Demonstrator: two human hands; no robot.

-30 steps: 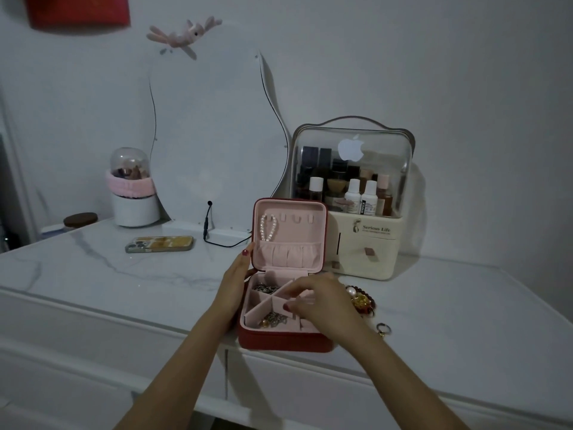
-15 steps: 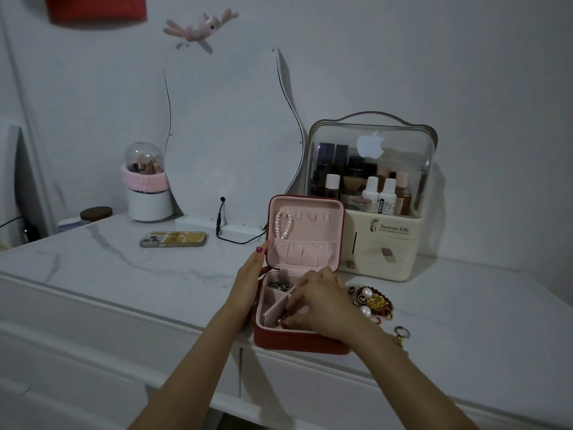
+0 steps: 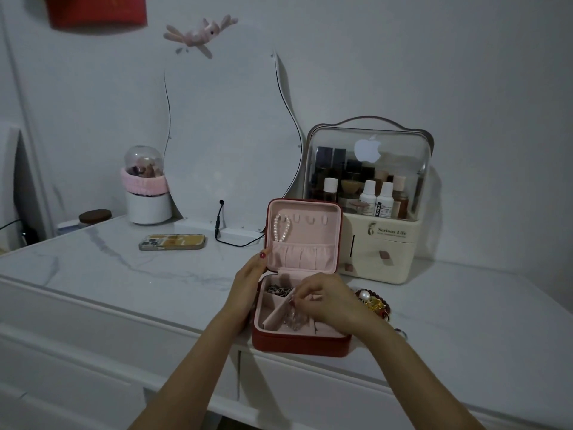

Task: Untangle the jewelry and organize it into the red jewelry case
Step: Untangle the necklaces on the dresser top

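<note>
Nearest the viewer, the red jewelry case (image 3: 300,346) sits open at the front edge of a white marble-patterned dresser top (image 3: 108,274), its lid standing upright. The right hand (image 3: 325,301) reaches over the pink tray from the right, fingertips pinching a small pale piece of jewelry (image 3: 294,321) that hangs, blurred, just above the front compartments — what kind of piece it is cannot be told. The left hand (image 3: 248,282) rests against the case's left side, fingers fairly straight, the thumb touching the lower edge of the lid. A dark tangle of chains (image 3: 279,289) lies in the rear left compartment. Inside the lid, a pearl bracelet (image 3: 281,228) hangs from the leftmost hook above a gathered pink pocket. Just right of the case, partly hidden by the right wrist, lies a heap of loose jewelry (image 3: 372,304) with a pearl, gold and dark red beads.

Farther back, a phone (image 3: 172,242) lies flat to the left. Behind the case stands a cream cosmetics organizer (image 3: 381,243) labelled "Serious Life", its clear dome bearing a white apple logo; the bottles inside carry print too small to read. Against the wall — a wavy-edged mirror (image 3: 229,135) and a white brush holder (image 3: 148,193) with a pink band.
</note>
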